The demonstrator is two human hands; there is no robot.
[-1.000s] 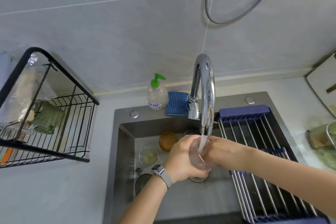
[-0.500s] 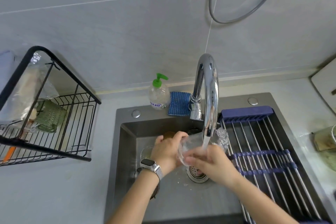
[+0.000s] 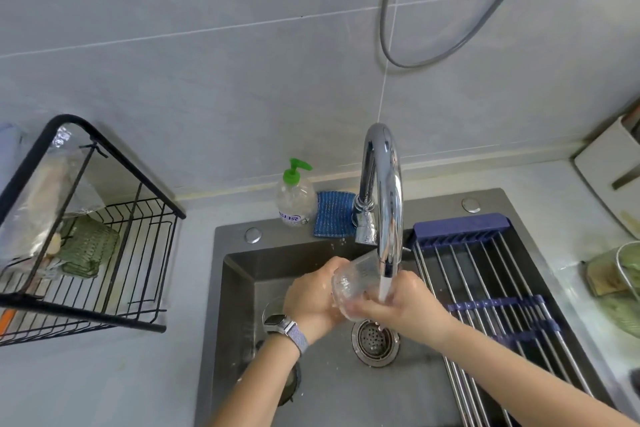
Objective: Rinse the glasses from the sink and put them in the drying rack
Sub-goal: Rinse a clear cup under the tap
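A clear ribbed glass (image 3: 356, 282) lies tilted on its side under the running chrome faucet (image 3: 384, 191), over the dark sink (image 3: 239, 274). My left hand (image 3: 313, 298) grips its base end from the left. My right hand (image 3: 398, 305) holds it from below and the right, with water running over the fingers. Another glass (image 3: 272, 305) stands in the sink, mostly hidden behind my left wrist. The black wire drying rack (image 3: 138, 253) stands on the counter at the left, holding a green ribbed glass (image 3: 88, 250).
A roll-up rack of steel rods with blue ends (image 3: 485, 288) covers the sink's right side. A soap bottle with green pump (image 3: 294, 198) and a blue sponge cloth (image 3: 332, 213) sit behind the sink. The drain strainer (image 3: 374, 340) lies below my hands. Glass containers (image 3: 620, 274) stand at the right.
The glass has turned from upright under the stream to lying tilted on its side. Both hands shifted around it, the left now on its base end.
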